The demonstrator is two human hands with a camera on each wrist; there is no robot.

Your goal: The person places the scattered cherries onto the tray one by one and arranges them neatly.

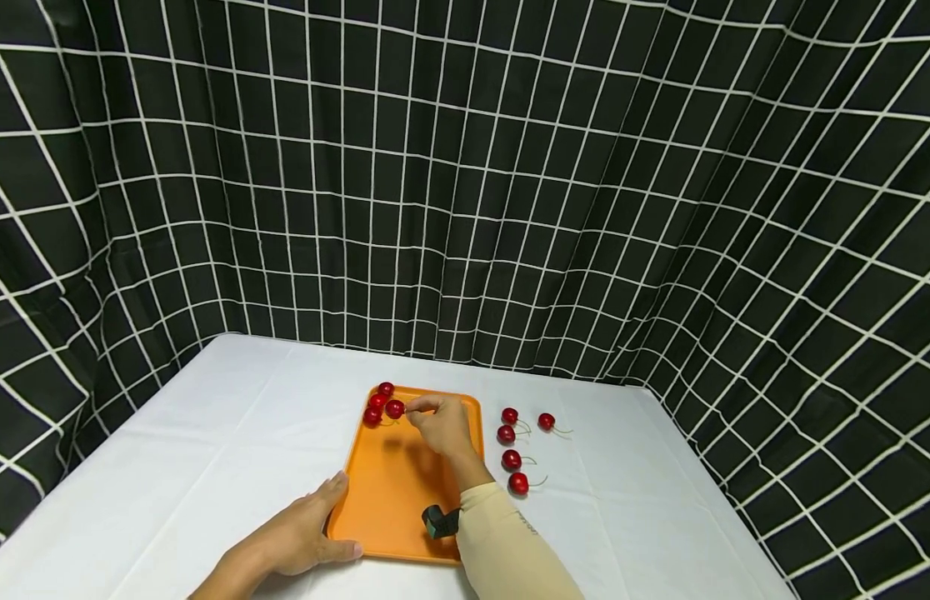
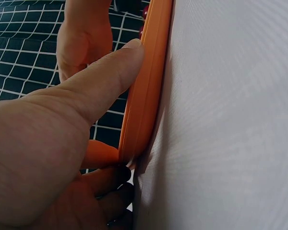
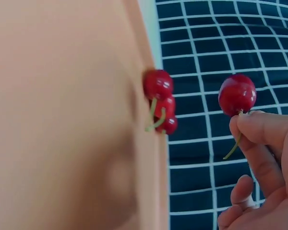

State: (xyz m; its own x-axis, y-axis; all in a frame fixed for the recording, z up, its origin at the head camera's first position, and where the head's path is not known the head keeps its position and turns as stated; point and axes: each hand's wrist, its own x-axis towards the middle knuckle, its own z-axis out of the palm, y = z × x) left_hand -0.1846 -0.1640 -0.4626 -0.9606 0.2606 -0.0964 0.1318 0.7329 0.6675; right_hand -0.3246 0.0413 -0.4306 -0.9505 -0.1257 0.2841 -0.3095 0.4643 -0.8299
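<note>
My right hand [image 1: 442, 425] pinches a red cherry [image 3: 237, 94] between thumb and fingertip, right where the stem meets the fruit. It hangs above the far left part of an orange tray [image 1: 397, 500], whose surface carries a shadow below. Three more cherries [image 1: 372, 416] sit in a row along the tray's far left edge, their green stems showing in the right wrist view. At the near left corner, my left hand [image 1: 307, 529] holds the tray, thumb [image 2: 120, 67] on one side of the corner and fingers on the other.
To the right of the tray, several stemmed cherries [image 1: 512, 460] lie on the white tablecloth [image 1: 232, 442]. Black curtains with a white grid [image 1: 465, 183] surround the table at the back and sides. A dark strap [image 1: 441, 522] shows at my right wrist, over the tray.
</note>
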